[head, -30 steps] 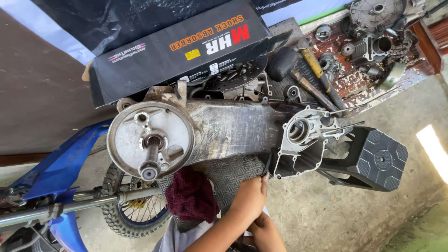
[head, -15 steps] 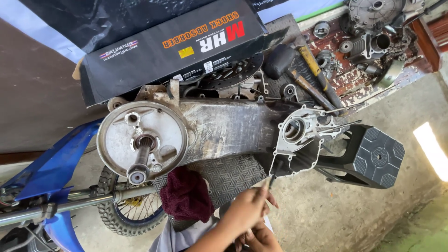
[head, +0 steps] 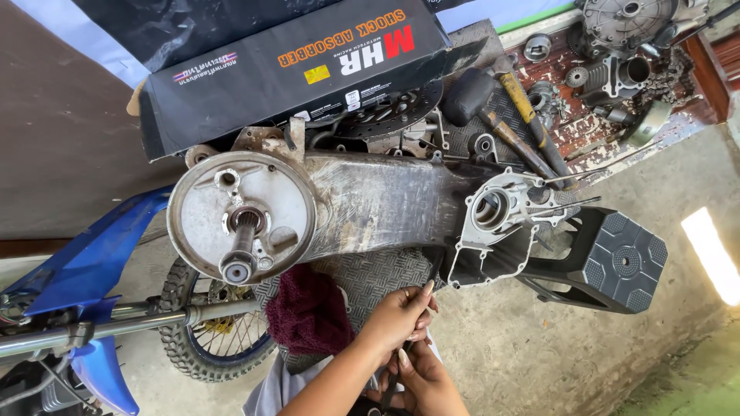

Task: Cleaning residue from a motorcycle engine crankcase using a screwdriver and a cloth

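Hands drawn back from engine casing [head: 385, 204]; left hand [head: 401, 316] pinches thin dark tool [head: 389, 385], right hand [head: 424, 377] closed lower on it. Casing on mat, just beyond fingertips, untouched.

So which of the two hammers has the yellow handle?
The hammer lying nearer the tray of parts, its yellow handle crossing over the other. The black-headed mallet beside it has a dark brownish handle.

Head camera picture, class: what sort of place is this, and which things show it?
Probably a motorcycle repair workshop: a stripped engine casing lies on the concrete floor, hammers and loose engine parts beside it, a blue motorcycle nearby.
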